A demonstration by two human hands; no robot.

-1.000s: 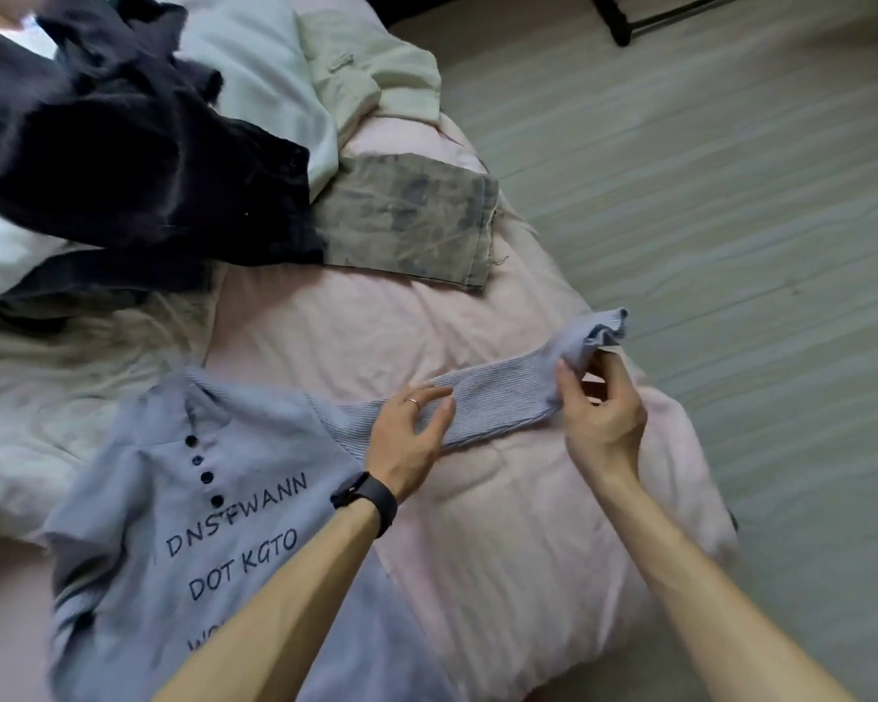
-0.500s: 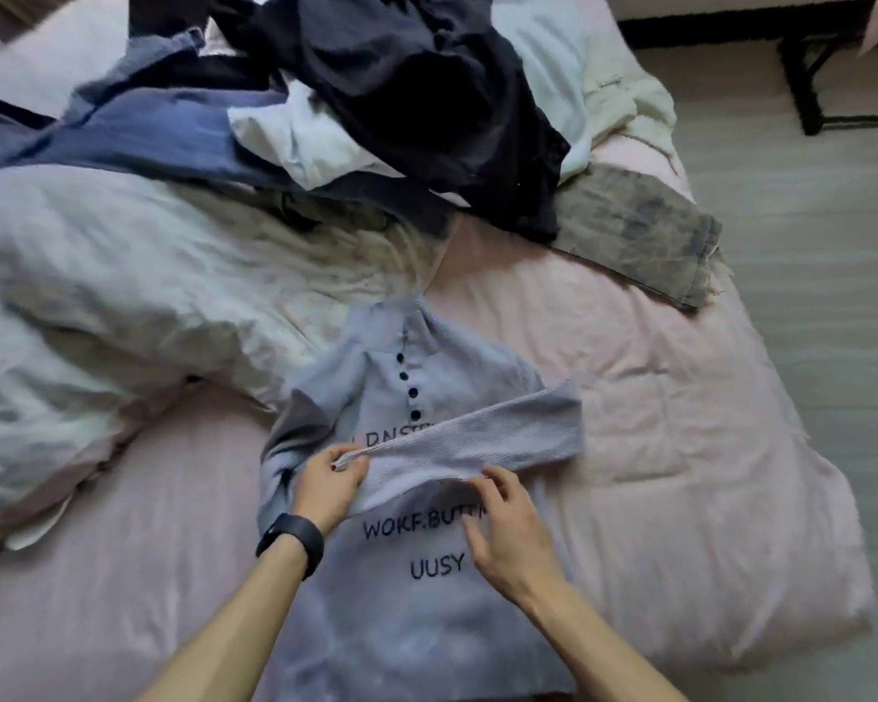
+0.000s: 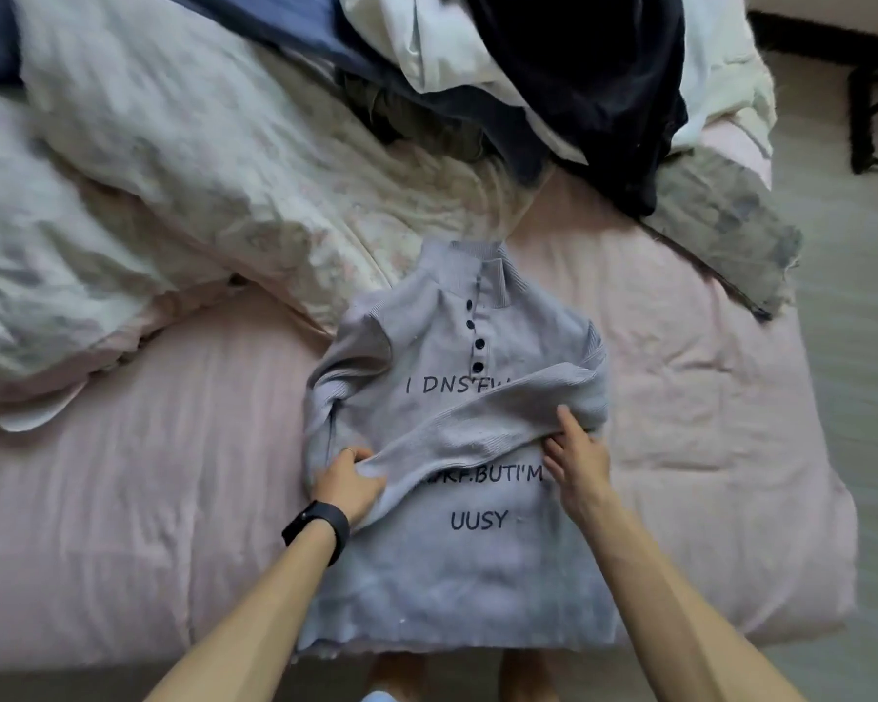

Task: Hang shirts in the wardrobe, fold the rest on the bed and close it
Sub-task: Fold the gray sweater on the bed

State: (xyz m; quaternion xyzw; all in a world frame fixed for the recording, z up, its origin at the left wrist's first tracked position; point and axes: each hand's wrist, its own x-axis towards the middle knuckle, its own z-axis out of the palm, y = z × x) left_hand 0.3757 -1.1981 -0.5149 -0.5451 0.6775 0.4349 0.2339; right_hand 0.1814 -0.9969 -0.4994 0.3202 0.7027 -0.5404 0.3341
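A: Pink sheet right across the bed [image 3: 705, 448], a rumpled duvet [image 3: 173, 195] up the left side, and a heap of clothes [image 3: 553, 83] still waiting at the far end.

B: And square in the near middle, lying flat, front up, is the sweater [image 3: 457, 575]. Lilac-grey ribbed knit, stand collar, dark buttons down the placket, dark lettering across the chest.

A: One sleeve [image 3: 477, 428] is laid over the chest on a slant, covering part of the print.

B: Look at the left hand [image 3: 348, 481]: fingers closed on the cuff end at the sweater's left edge. The right hand [image 3: 576, 461] is spread, fingers apart, pressing on the sleeve near its fold.

A: So, sleeve-tucking stage, I'd say. What makes it tidy?

B: Draw the cuff level so the sleeve lies straight, not slanted. Smooth it out from the shoulder, keep it inside the body's outline. The other sleeve looks bunched along the left edge; I'd flatten it too.

A: Soft knit, so it'll creep.
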